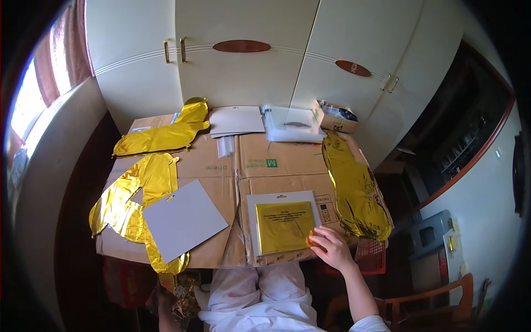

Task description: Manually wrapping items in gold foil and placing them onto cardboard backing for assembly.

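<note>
My right hand (333,250) is closed at the fingertips around a small orange-brown object (311,239) whose kind I cannot make out. It rests at the right edge of a clear packet holding a folded gold foil balloon (283,229) with a pale backing card (276,197). Below the table's front edge, my left hand (161,301) is in shadow beside crumpled gold foil (187,301); its fingers are hard to see. Left of the packet, a grey-white card (185,220) with a hang slot lies over a flat gold foil balloon (156,180).
Flattened cardboard (210,193) covers the table. Another gold balloon (160,138) lies at the far left, and one (357,185) at the right. At the back are stacked cards (238,119), clear plastic sleeves (293,124) and a small box (336,117). A wooden chair (431,299) stands at lower right.
</note>
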`<state>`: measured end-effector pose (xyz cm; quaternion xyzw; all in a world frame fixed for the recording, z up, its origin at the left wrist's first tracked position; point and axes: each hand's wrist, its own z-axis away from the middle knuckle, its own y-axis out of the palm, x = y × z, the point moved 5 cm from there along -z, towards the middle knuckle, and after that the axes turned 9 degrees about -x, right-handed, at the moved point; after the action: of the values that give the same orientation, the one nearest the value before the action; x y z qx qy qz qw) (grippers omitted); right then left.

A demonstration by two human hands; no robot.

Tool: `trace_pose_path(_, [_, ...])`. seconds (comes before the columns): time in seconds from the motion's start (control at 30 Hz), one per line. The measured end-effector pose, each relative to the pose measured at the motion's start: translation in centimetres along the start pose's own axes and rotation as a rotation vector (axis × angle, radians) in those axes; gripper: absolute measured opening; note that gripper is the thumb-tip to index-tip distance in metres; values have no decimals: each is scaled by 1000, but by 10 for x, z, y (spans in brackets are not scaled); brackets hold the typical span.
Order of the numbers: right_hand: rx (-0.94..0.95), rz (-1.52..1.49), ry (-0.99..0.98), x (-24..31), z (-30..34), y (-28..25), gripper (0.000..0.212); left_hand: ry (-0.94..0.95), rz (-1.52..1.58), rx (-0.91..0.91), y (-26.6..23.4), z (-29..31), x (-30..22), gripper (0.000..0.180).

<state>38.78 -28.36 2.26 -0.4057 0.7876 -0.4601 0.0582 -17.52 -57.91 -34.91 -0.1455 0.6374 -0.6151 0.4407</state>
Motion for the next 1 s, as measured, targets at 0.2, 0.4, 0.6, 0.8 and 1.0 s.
trace_pose_path(0.2, [-37,189,-197,8,0,1,24,-47,-102,165,18,-13,5,58])
trace_pose_path(0.4, [-50,275,-288,8,-1,8,23,-5,-151,343,43,-18,27,56])
trace_pose_path(0.6, [13,244,-247,14,-9,4,27,351,-544,650,21,32,-46,48])
trace_pose_path(0.8, [136,99,-189,18,-4,-8,45,897,110,666,-164,131,-346,26])
trace_pose_path(1.0, [31,-91,-122,6,10,-9,51,1514,147,-121,-216,139,-458,20])
